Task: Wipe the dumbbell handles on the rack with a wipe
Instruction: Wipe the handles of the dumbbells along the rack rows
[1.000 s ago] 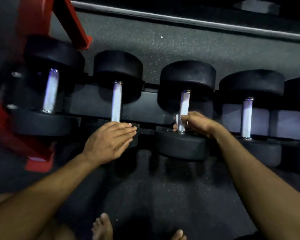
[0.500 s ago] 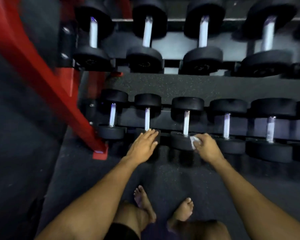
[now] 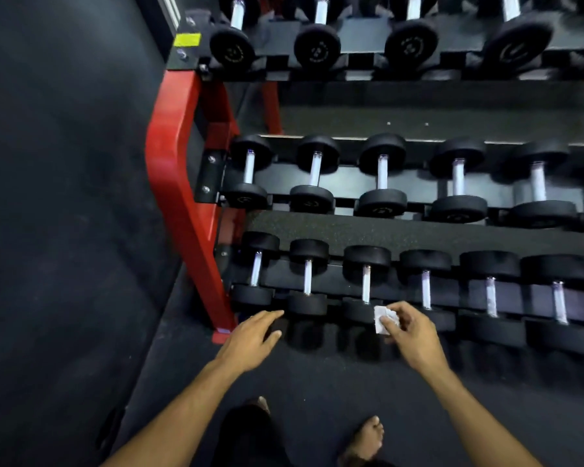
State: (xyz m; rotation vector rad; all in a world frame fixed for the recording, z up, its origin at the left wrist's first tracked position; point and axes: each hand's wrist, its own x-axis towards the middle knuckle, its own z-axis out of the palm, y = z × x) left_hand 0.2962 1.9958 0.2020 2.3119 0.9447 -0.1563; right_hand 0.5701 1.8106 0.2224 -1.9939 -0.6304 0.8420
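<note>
The view is now much wider than a second ago: the person has drawn back from the rack (image 3: pixel 179 183), and three tiers of dumbbells show where one row filled the frame.

On the left, the red upright of the rack stands beside the bottom row. Just right of it, the left hand (image 3: pixel 250 342) hangs with fingers straight and relaxed, grasping nothing, its fingertips near the near head of the second dumbbell (image 3: pixel 307 303) from the left. A second ago it lay flat against that dumbbell's near end; whether it touches now cannot be told.

Further right, the right hand (image 3: pixel 408 335) pinches the crumpled white wipe (image 3: pixel 383 320) between thumb and fingers, near the near head of the third dumbbell (image 3: pixel 366 281). A second ago this hand was wrapped round that dumbbell's handle with the wipe; half a second ago it was already down at the near head. Now the handle stands bare and the wipe is off it.

That suggests the third handle is finished and the hand is between strokes. The dumbbells to the right on the bottom row (image 3: pixel 491 294), and the middle tier (image 3: pixel 381 171) and top tier (image 3: pixel 321 11) further off, are probably still to be wiped.
</note>
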